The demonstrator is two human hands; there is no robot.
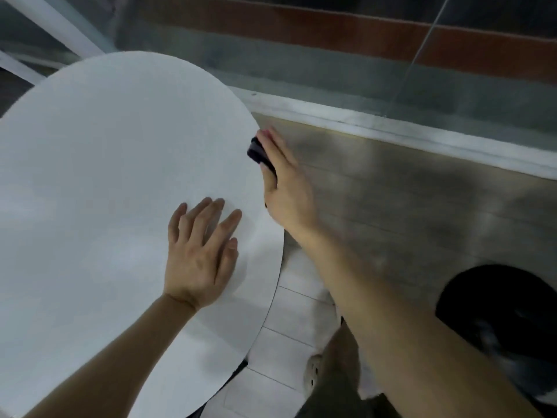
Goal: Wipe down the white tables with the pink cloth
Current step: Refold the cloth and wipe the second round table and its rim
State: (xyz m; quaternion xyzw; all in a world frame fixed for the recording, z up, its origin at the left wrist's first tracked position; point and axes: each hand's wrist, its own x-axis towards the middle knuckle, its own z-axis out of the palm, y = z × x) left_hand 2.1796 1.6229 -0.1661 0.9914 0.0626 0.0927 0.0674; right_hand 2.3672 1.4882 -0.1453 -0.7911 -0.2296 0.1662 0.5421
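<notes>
Cloth (260,153) (dark here, bunched, likely soft and light) sits pinched in the right hand (283,188) at the round white table's (105,176) right edge, while the left hand (199,254) lies flat, fingers spread.

Dark-looking cloth (259,153) bunched against round white table (105,176) edge.

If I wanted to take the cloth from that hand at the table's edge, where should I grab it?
Grab the cloth by the dark bunched end poking out past the fingers of the right hand, coming from the table side. That end sits bare against the rim; the palm covers the rest. The left hand lies flat on the tabletop, so reach in beyond it.
</notes>
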